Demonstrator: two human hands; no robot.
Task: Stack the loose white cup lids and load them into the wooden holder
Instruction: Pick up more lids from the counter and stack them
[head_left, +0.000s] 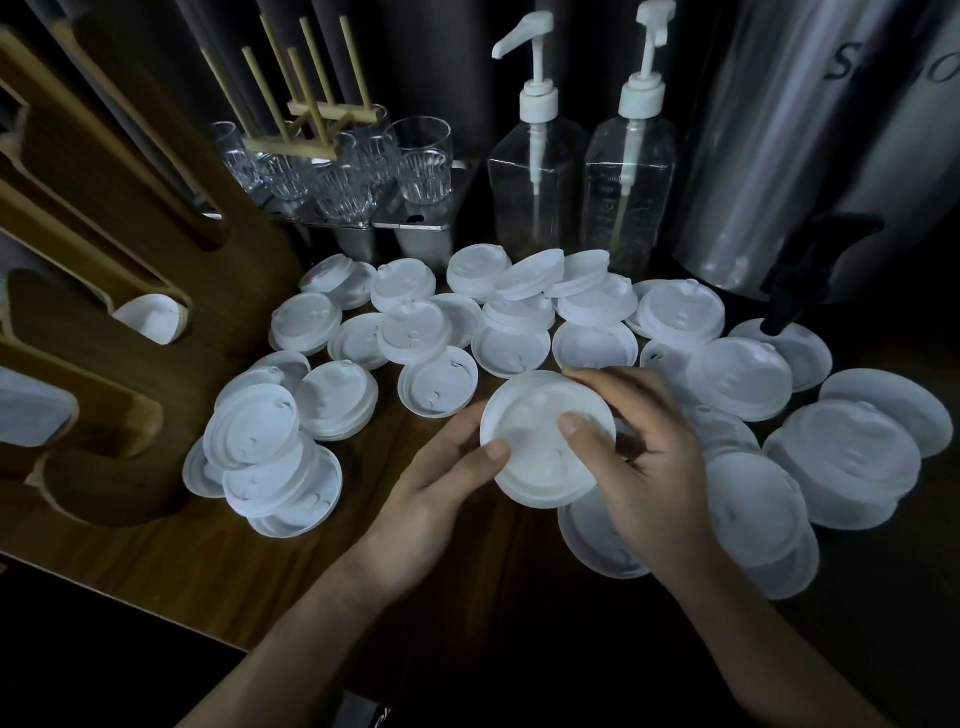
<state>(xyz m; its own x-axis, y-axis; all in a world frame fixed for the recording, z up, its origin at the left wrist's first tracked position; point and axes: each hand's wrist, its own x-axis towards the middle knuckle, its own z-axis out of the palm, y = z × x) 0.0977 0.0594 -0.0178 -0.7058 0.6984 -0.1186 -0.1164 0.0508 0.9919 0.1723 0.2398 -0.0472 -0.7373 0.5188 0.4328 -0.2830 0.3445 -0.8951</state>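
Both hands hold a white cup lid (535, 447) above the wooden counter, at the centre of the view. My left hand (436, 488) grips its left edge with the thumb on top. My right hand (644, 447) grips its right side, thumb pressed on the top face. Several loose white lids (415, 332) lie scattered and partly overlapping across the counter around the hands. The wooden holder (119, 322) stands at the left, with white lids (153, 317) showing in its slots.
Behind the lids stand clear glasses (421, 161) on a metal tray, a wooden peg rack (311, 114), two clear pump bottles (535, 187) and a large steel dispenser (810, 156) with a black tap (800, 275). The counter's front edge (156, 597) runs across the lower left.
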